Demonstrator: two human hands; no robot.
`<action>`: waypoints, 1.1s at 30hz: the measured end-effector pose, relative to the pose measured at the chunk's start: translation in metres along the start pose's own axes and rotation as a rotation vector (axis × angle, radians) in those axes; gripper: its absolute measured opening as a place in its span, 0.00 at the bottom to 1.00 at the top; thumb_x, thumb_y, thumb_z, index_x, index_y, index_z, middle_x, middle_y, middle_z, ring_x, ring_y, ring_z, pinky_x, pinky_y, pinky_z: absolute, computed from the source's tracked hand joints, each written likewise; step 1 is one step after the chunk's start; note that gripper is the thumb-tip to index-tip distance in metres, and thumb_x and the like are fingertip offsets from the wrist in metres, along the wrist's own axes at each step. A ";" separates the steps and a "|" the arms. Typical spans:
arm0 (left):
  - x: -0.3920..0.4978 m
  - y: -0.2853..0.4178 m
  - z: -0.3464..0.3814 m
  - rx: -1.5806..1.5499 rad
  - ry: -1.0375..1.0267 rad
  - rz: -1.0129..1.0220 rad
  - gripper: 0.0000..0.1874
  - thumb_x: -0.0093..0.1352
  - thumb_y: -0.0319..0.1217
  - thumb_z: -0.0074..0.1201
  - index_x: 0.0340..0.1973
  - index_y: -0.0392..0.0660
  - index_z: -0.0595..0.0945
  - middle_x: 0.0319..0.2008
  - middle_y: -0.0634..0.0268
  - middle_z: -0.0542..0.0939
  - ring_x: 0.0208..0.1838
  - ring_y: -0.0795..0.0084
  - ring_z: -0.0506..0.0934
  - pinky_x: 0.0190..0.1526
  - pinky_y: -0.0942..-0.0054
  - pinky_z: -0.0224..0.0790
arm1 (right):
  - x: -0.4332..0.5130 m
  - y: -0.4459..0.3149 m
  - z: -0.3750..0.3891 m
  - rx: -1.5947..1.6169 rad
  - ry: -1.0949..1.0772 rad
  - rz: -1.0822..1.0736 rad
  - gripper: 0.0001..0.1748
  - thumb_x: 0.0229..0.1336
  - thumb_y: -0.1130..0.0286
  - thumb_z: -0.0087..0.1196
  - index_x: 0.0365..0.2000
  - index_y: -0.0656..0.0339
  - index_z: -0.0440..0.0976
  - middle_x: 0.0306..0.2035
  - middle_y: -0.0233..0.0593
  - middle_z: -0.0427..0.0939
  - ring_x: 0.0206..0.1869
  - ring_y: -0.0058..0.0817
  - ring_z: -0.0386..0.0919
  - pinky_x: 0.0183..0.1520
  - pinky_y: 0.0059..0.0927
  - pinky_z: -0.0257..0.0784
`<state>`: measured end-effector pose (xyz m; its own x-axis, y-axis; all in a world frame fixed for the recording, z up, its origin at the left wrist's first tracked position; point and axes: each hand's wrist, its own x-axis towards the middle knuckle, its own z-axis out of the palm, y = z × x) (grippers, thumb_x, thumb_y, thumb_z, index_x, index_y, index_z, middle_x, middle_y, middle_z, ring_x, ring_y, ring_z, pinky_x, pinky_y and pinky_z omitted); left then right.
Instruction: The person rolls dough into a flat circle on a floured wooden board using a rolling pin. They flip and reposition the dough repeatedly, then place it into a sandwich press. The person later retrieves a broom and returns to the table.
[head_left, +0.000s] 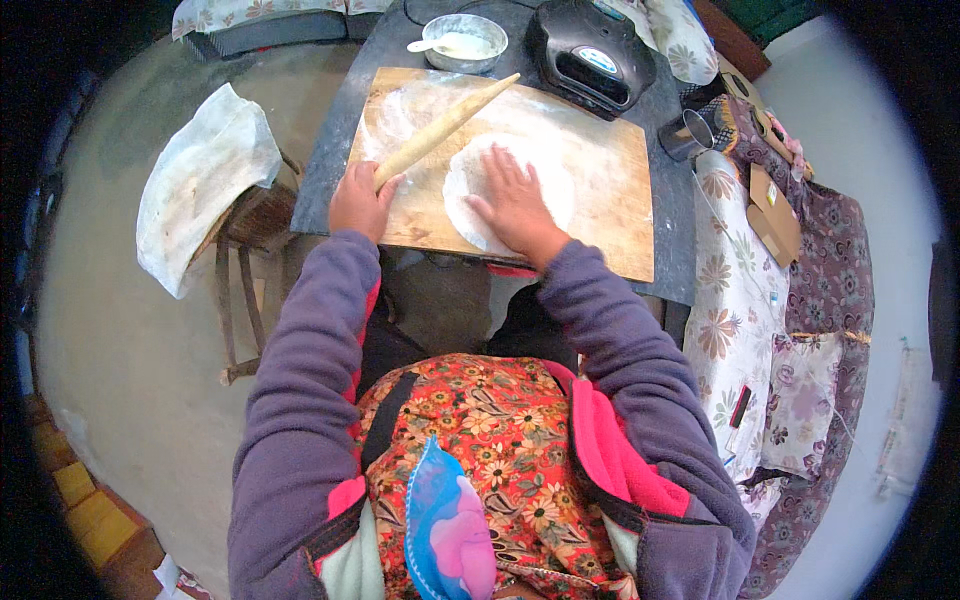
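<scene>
My left hand (361, 201) grips the near end of a tapered wooden rolling pin (442, 131), whose far end points to the back of the board. Flat on a floured wooden board (611, 202) lies a round, thin sheet of dough (469, 187). The palm of my right hand (517, 201) rests on that dough, fingers spread and holding nothing. Part of the dough is hidden beneath the hand. White flour dusts the board around it.
Behind the board stand a metal bowl (484, 54) with a white scoop and a black electric griddle (592, 56). A dark cup (686, 135) is at the table's right edge. To the left, a white cloth (210, 180) covers a wooden stool (251, 217). A patterned sofa (829, 262) runs along the right.
</scene>
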<state>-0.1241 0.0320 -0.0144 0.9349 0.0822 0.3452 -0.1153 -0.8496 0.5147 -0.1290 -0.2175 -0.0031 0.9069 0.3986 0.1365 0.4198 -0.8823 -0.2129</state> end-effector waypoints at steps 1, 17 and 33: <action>0.000 0.000 0.000 -0.004 0.013 0.014 0.22 0.66 0.46 0.58 0.45 0.40 0.77 0.42 0.53 0.77 0.47 0.49 0.76 0.46 0.55 0.69 | 0.012 -0.007 0.009 0.016 0.017 -0.007 0.44 0.62 0.44 0.45 0.68 0.65 0.52 0.72 0.52 0.48 0.74 0.45 0.46 0.73 0.55 0.38; 0.001 -0.002 0.003 -0.023 0.039 0.046 0.21 0.67 0.46 0.58 0.44 0.42 0.76 0.42 0.52 0.77 0.46 0.48 0.76 0.45 0.54 0.69 | -0.018 0.036 -0.001 0.013 -0.017 0.041 0.43 0.63 0.43 0.44 0.68 0.64 0.52 0.72 0.51 0.49 0.75 0.44 0.45 0.73 0.53 0.38; 0.002 -0.006 0.005 0.046 0.029 0.061 0.23 0.67 0.48 0.56 0.46 0.42 0.77 0.44 0.53 0.77 0.48 0.49 0.76 0.47 0.55 0.69 | -0.121 0.058 -0.038 -0.036 -0.050 0.017 0.40 0.61 0.51 0.49 0.67 0.62 0.54 0.71 0.47 0.52 0.74 0.43 0.49 0.74 0.48 0.40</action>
<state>-0.1201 0.0340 -0.0209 0.9164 0.0444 0.3979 -0.1556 -0.8762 0.4561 -0.2157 -0.3268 0.0048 0.9150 0.3946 0.0841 0.4034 -0.8972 -0.1798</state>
